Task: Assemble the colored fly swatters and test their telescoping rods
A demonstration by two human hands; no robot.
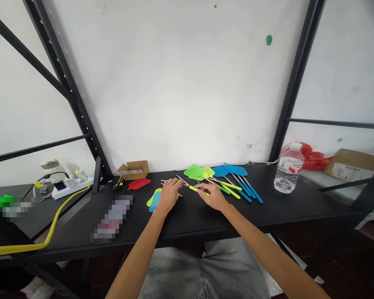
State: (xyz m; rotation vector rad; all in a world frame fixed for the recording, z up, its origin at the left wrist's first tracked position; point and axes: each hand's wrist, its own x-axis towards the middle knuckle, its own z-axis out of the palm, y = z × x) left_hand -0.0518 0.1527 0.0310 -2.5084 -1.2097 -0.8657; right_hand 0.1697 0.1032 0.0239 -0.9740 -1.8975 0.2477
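My right hand is closed around a yellow-green handle that has a thin metal rod running out of its far end. On that rod, close to the handle, the fingertips of my left hand are pressed together. More loose metal rods lie under and beside the left hand, partly hidden by it. Left of it rest a blue perforated swatter head and a yellow-green swatter head, overlapping. Beyond my right hand lie several fly swatters, with green heads and blue heads, their handles towards me.
A red swatter head lies near an open cardboard box and a black-and-yellow tool. A water bottle stands at the right. A blurred flat object, a yellow cable and a power strip are at the left.
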